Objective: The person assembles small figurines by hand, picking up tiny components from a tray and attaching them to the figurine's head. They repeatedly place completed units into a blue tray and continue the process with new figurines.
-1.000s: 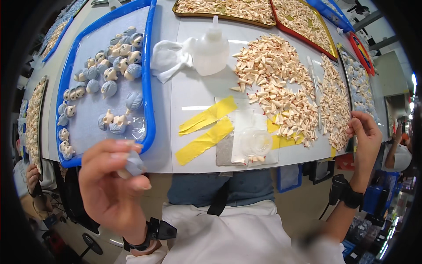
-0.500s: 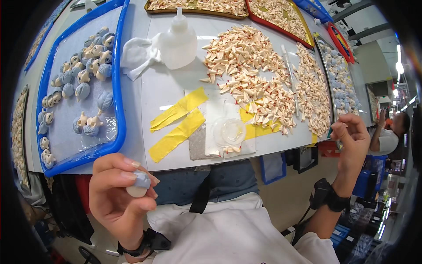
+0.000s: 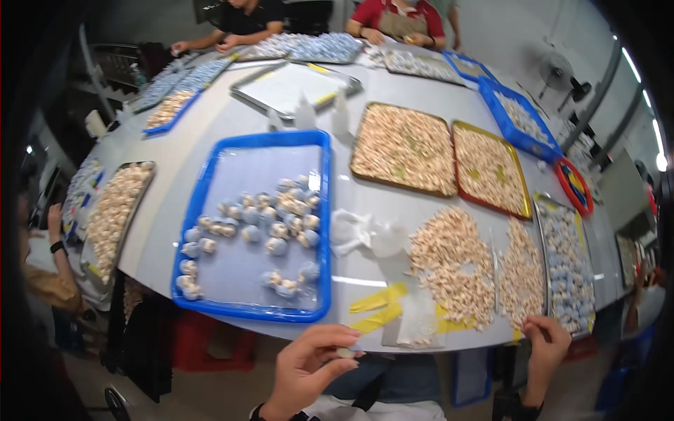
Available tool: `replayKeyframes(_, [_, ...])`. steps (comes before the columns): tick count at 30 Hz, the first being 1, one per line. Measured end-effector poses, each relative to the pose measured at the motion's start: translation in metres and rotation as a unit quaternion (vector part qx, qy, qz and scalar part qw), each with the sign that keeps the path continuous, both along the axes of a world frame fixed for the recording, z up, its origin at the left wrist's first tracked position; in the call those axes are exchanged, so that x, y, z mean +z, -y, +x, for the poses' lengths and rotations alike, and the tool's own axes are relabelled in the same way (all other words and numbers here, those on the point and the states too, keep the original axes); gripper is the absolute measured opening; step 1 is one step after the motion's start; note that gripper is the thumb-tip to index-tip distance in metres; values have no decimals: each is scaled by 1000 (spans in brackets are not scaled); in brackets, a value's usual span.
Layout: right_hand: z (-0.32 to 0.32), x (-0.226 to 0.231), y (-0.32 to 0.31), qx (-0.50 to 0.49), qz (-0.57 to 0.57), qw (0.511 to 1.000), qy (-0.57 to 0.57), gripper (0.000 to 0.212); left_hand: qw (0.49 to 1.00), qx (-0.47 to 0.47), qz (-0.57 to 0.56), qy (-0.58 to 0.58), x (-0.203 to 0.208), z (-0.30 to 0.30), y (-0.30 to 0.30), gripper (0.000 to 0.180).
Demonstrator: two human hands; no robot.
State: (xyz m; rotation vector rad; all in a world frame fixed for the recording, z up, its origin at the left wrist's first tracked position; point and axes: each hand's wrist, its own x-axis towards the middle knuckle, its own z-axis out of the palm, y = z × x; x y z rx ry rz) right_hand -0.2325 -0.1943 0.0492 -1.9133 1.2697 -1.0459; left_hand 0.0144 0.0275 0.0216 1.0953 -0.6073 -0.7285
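Pale tabletop [image 3: 161, 245] filled the frame's middle, and there, lower centre, the left hand [image 3: 316, 365] pinched a small blue-and-cream piece [image 3: 345, 352] between thumb and fingertips, right by the near edge, perhaps for a clear look at it. Over at lower right, the right hand [image 3: 547, 344] bunched its fingertips beside a strip of cream bits [image 3: 521, 270]; whether they gripped anything, I couldn't tell. Left of centre sat the blue tray [image 3: 325, 210], its raised rim probably stopping rounded pieces [image 3: 279, 245] rolling off. Right of centre spread a cream heap [image 3: 453, 266], seemingly within easy reach! Up top, co-workers [image 3: 404, 27] lined the far edge.
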Motion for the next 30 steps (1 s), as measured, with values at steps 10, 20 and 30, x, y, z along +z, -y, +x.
replayKeyframes(10, [-6,4,-13,37,-15,999,-31,11,998,-33,39,29,6,-7,-14,29])
replayKeyframes(20, [16,17,-39,122,-223,962,-101,17,997,-58,48,16,5,-17,-8,27])
replayKeyframes(30, [-2,-3,-31,94,-26,993,63,6,996,-59,58,39,4,-21,-8,27])
